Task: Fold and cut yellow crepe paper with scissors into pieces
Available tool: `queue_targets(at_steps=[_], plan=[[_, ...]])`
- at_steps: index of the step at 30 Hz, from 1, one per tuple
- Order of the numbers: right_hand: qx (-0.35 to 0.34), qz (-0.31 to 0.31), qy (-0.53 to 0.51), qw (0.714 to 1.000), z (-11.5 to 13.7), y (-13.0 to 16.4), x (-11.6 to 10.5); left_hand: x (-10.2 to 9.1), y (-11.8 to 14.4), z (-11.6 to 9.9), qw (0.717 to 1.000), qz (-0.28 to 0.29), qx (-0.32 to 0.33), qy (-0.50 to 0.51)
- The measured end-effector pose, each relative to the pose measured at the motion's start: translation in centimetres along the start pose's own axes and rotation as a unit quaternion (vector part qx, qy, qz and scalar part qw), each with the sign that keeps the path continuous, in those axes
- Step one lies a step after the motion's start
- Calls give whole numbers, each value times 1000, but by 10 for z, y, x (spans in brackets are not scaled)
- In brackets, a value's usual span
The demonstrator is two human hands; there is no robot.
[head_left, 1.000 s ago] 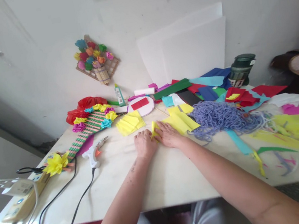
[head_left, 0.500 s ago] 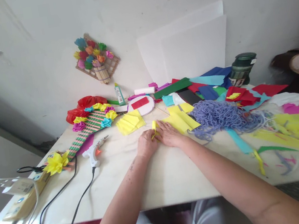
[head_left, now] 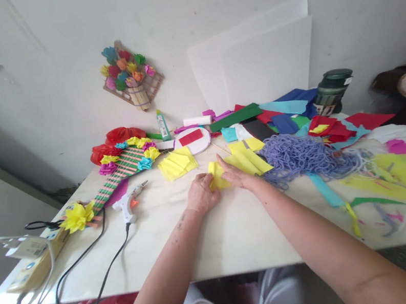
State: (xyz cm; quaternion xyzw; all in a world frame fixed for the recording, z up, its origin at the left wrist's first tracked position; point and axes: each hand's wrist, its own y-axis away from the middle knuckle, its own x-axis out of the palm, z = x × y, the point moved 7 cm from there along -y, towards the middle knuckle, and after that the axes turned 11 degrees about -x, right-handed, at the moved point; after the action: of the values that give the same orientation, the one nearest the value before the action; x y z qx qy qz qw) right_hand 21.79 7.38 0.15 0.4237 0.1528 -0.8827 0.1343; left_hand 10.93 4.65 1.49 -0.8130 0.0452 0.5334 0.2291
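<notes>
Between my hands on the tabletop lies a piece of yellow crepe paper (head_left: 216, 174) with fold lines. My left hand (head_left: 202, 194) is closed on its left edge, fingers curled and pressed to the table. My right hand (head_left: 237, 174) rests at its right side, fingers stretched out and one pointing up and away from me. Just beyond the right hand are more folded yellow crepe sheets (head_left: 249, 161). Another stack of yellow crepe paper (head_left: 177, 163) lies farther off to the left.
At left are a white glue gun (head_left: 125, 206), a power strip (head_left: 35, 268) with cables, and a striped craft piece (head_left: 123, 166) with paper flowers. Purple yarn (head_left: 297, 157), coloured paper scraps (head_left: 236, 118) and a dark green jar (head_left: 333, 91) fill the right and back.
My right hand has shifted right and tilted up from lying flat, and more of the yellow crepe paper between my hands now shows. The left hand stays at the paper's left edge.
</notes>
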Motion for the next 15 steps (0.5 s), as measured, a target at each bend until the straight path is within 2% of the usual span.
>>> queue_targets(at_steps=[8, 10, 15], plan=[[-63, -45, -31, 997, -6, 3, -6, -6, 7, -21, 993, 6, 59, -102], [-91, -43, 4, 995, -7, 1, 0, -6, 8, -24, 991, 3, 57, -123], [-145, 11, 125, 981, -4, -2, 20, -4, 8, -26, 990, 5, 38, -136]])
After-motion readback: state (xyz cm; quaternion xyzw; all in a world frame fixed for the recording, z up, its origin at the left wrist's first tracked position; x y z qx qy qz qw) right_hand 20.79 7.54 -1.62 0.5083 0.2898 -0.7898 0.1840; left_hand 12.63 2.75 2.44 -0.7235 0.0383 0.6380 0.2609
